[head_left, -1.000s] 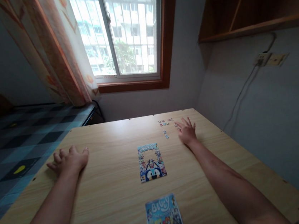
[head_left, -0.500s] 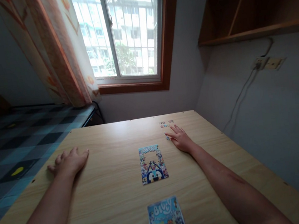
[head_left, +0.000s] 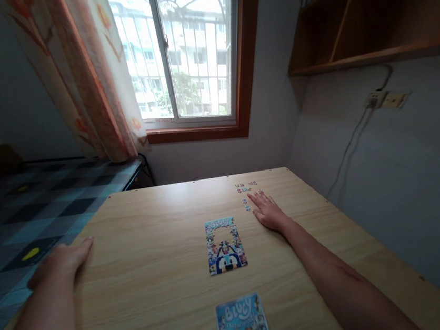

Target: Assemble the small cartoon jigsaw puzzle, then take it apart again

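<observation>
My right hand (head_left: 268, 212) lies palm down on the tabletop with its fingers spread, holding nothing. Just left of its fingertips are two small loose jigsaw pieces (head_left: 246, 205), and beyond them several more puzzle pieces (head_left: 243, 189) lie in a loose group. At the table's left edge, my left hand (head_left: 58, 263) has its thumb stretched on top and its other fingers bent down over the edge, partly hidden. Between my arms is a partly assembled jigsaw puzzle (head_left: 227, 259) of a blue cartoon dog, with a gap showing wood in its upper middle.
A Bluey picture card or box (head_left: 244, 324) lies at the near side of the wooden table (head_left: 149, 279). A bed with a checked cover (head_left: 67, 185) stands left. The window (head_left: 192, 57) is ahead; a wall shelf (head_left: 374, 57) and plugged-in cable (head_left: 347, 150) are right.
My left hand has slid left and toward me, from flat on the table to over its edge. My right hand has drawn back slightly from the loose pieces. The view has tilted a little.
</observation>
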The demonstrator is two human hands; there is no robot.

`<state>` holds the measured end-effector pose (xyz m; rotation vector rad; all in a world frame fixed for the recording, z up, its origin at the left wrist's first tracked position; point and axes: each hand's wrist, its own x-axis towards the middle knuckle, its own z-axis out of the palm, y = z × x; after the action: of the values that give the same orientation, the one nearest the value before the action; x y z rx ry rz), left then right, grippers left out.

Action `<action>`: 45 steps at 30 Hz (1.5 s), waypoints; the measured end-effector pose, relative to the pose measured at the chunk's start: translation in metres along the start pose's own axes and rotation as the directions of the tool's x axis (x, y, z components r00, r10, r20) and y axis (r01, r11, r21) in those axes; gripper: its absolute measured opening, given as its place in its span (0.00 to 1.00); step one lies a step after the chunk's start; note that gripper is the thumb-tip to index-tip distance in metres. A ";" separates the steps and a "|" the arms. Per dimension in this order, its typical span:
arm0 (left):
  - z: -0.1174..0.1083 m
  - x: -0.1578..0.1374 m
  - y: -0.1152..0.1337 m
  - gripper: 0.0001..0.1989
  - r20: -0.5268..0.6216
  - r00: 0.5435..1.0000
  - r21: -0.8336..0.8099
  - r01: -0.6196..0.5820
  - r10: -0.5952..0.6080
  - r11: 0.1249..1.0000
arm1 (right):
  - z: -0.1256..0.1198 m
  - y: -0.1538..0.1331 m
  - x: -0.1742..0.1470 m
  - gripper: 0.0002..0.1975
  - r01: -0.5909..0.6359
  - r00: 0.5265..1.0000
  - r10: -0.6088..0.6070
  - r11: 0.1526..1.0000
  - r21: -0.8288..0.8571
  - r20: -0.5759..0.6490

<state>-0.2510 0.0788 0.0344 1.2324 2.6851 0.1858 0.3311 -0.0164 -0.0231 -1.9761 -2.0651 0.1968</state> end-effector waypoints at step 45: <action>0.033 -0.130 0.098 0.25 0.066 0.550 0.234 -0.820 0.832 0.523 | -0.004 0.009 0.002 0.12 0.226 0.957 -0.187 0.961 0.161 -0.223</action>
<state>-0.0885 0.0448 0.0349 2.5481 1.9196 0.0018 0.3406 -0.0145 -0.0214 -1.5877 -2.0221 0.1287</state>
